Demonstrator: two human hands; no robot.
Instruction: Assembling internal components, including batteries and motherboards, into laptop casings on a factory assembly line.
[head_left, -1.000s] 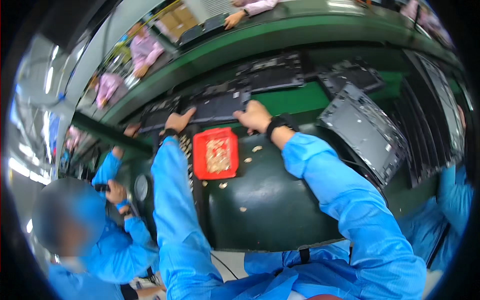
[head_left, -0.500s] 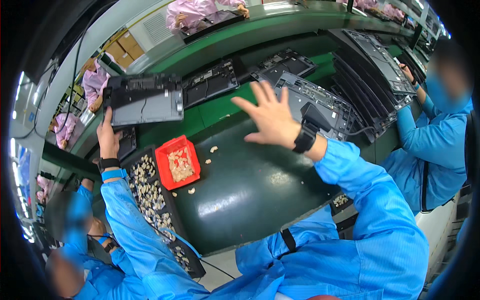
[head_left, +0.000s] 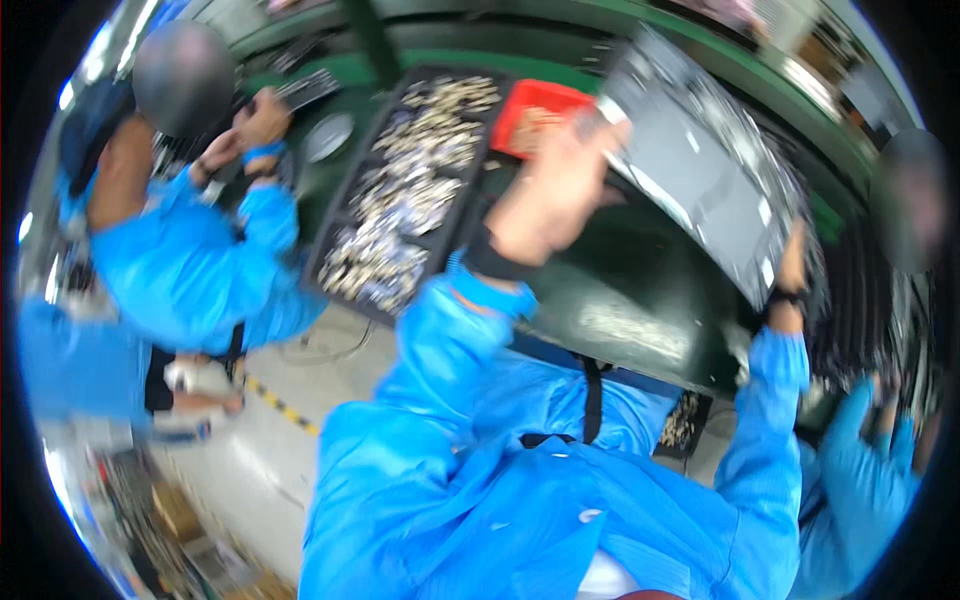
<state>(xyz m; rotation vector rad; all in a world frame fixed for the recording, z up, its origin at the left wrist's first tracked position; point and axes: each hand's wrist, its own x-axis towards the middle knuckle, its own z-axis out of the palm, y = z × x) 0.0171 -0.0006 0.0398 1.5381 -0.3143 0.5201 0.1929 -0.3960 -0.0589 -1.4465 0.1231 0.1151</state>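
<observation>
A grey laptop base point(head_left: 690, 165) with bare inner electronics along its far side hangs tilted above the bench, blurred by motion. My left hand point(head_left: 560, 185) grips its near left corner, fingers smeared. At its right edge my right hand point(head_left: 792, 258) holds on, mostly seen from the wrist side. Just behind my left hand sits a red bin point(head_left: 513, 118) with small pale pieces in it. Beside that bin stretches a long black tray point(head_left: 345, 205) full of small pale and dark parts.
Dark green bench top point(head_left: 600, 265) lies under the laptop base. Several dark laptop parts stand stacked point(head_left: 850, 290) at the right. A co-worker point(head_left: 190, 270) in blue handles a part at the left, next to a round disc point(head_left: 328, 137). Another co-worker's blue sleeve point(head_left: 850, 480) shows at lower right.
The view has swung left. My left hand brought a laptop base from the left in front of me, and my right hand, open and spread before, now holds its other side.
</observation>
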